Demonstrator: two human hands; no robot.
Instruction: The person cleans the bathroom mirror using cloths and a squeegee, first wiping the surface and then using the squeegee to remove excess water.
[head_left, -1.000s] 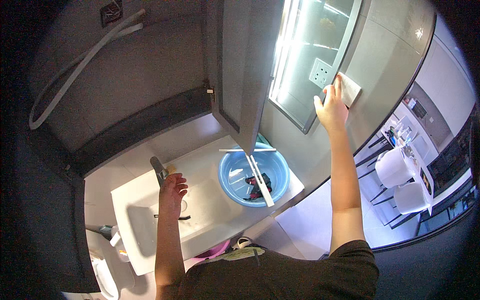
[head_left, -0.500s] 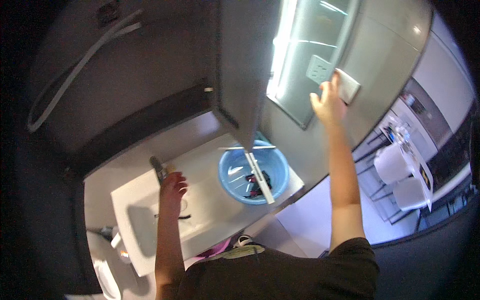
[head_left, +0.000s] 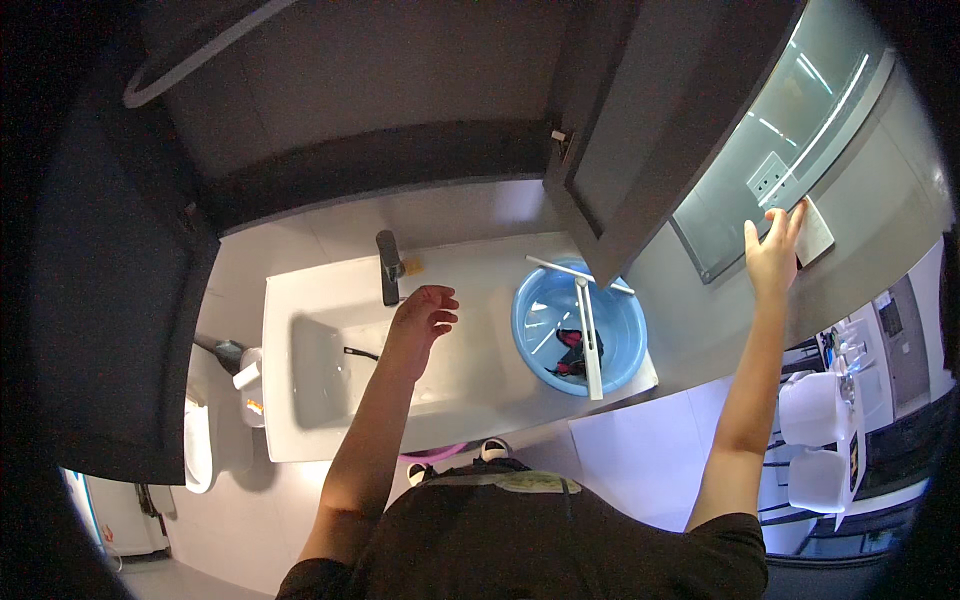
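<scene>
My right hand is raised to the wall with its fingers stretched apart. Its fingertips are at the edge of a white switch plate, and no object is in the hand. My left hand hovers over the white sink, empty, its fingers loosely bent and apart. Near it stands a dark faucet. A light-blue basin sits at the counter's right end. Across it lies a white T-shaped squeegee, and dark and pink cloth rests inside.
A dark cabinet door hangs open above the basin, and another is at the left. A glass-fronted panel with a socket is beside the switch. A toilet stands left of the sink; white chairs are at the far right.
My view has shifted, so the sink and basin show more fully. My right hand's fingers have spread at the switch plate. My left hand stays over the sink.
</scene>
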